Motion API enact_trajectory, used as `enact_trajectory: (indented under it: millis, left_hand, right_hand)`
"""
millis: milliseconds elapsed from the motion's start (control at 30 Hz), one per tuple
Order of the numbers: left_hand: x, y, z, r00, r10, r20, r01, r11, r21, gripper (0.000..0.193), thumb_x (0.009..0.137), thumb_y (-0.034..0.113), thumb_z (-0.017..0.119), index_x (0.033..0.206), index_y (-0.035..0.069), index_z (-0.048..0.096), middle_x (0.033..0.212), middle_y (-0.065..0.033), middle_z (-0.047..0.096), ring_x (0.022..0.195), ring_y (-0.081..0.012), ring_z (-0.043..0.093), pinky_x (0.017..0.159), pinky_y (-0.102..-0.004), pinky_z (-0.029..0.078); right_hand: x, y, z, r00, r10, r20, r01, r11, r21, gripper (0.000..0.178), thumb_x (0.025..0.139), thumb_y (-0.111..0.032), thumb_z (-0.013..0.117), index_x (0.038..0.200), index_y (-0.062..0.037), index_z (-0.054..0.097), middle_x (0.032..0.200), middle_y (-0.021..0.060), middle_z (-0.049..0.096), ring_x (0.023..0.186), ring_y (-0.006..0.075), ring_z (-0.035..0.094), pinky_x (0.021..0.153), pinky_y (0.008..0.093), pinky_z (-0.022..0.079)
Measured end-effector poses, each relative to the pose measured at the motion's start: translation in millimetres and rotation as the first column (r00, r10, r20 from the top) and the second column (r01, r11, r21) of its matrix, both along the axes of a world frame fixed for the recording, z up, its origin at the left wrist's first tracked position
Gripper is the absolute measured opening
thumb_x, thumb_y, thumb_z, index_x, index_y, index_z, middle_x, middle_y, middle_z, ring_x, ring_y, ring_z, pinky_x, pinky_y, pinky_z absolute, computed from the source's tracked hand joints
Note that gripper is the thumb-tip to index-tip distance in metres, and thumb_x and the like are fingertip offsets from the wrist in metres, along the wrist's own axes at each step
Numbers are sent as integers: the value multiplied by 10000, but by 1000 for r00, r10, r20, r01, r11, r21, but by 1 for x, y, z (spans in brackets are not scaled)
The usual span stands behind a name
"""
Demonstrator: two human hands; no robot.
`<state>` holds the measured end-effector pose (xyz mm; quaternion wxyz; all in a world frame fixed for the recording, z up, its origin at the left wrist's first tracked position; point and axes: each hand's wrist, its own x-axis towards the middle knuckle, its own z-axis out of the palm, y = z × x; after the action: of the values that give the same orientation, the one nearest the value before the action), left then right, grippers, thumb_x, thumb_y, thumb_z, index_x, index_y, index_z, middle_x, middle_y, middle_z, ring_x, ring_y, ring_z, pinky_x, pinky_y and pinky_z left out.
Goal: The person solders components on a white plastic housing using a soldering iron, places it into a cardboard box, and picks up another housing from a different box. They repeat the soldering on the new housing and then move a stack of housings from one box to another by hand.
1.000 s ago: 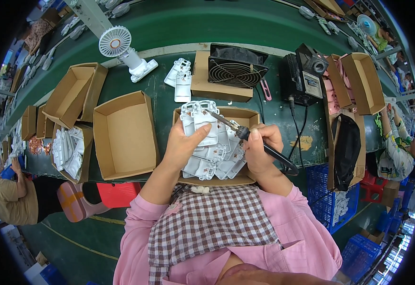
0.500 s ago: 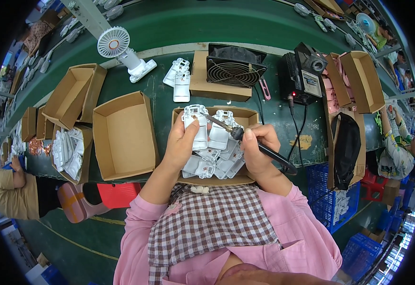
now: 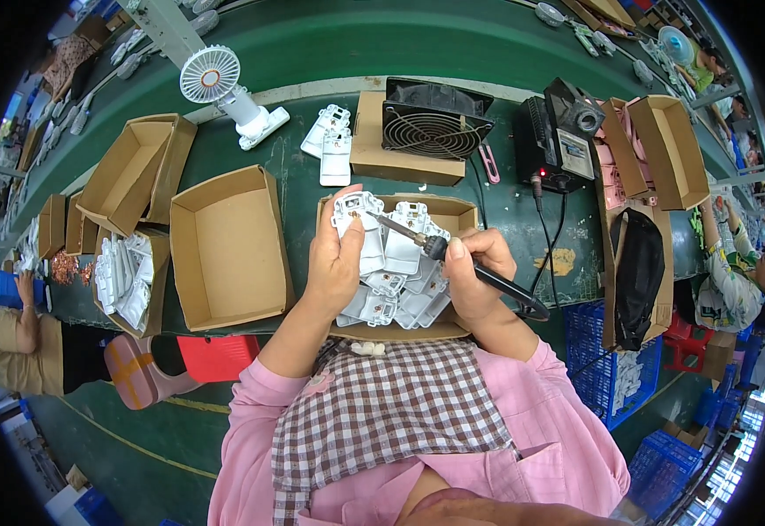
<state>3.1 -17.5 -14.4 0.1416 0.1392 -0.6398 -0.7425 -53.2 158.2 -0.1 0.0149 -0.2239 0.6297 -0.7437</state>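
My left hand grips a white plastic housing, thumb pressed on its face near small copper-coloured parts. In my right hand is a soldering iron with a black handle, held like a pen. Its metal tip points left and meets or nearly meets the top of the housing, close to my left thumb; contact is too small to make out. Below both hands, an open cardboard box holds several more white housings, partly covered by my hands.
Behind the box, a black fan sits on a cardboard box, with white housings and a small white fan to its left. A black soldering station stands right, its cables hanging toward me. An open carton is at left.
The held housing has tilted and shifted slightly left and up in my left hand. The iron's tip has moved a little left and down with it. At far left, another person's arm has moved.
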Motion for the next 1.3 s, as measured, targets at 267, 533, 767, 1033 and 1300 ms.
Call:
enact_trajectory:
  millis: [267,533,767,1033,1300]
  left_hand:
    - [-1,0,0,1000,9,-9,-9,999,-39,316,977,167,403,1258,38,465,1023,-68,588,904,-110,522,807,-262,434]
    - [0,2,-4,998,52,36,-50,998,-38,304,981,223,425,1181,13,514,926,-61,607,823,-100,529,748,-259,447]
    - [1,3,1,998,54,33,-51,995,-89,293,984,224,426,1156,14,535,872,-25,597,777,-76,514,695,-246,446]
    - [3,4,5,997,7,78,-10,999,44,242,984,167,435,1125,16,561,787,11,576,636,-22,491,537,-200,433]
    - [2,6,6,996,-4,92,4,1000,-1,246,983,170,427,1127,19,557,784,0,591,639,-26,518,532,-207,449]
  right_hand:
    - [-1,1,-2,999,-11,-51,10,1000,-18,158,856,-68,630,805,-40,483,662,45,566,573,75,498,517,221,402]
    - [-1,2,-2,998,-10,-57,9,1000,-22,151,853,-52,620,809,-39,476,660,47,563,563,71,479,507,222,386]
    - [0,2,-3,999,-16,-43,15,999,-32,150,853,-45,617,811,-37,473,664,49,559,558,69,473,501,223,384]
    - [0,2,-2,999,-7,-53,6,1000,-5,151,852,-39,621,814,-35,475,657,46,557,552,65,478,497,214,387]
    - [-1,0,-5,1000,22,-17,-21,1000,17,152,844,-29,634,802,-31,488,666,42,565,561,57,493,493,207,395]
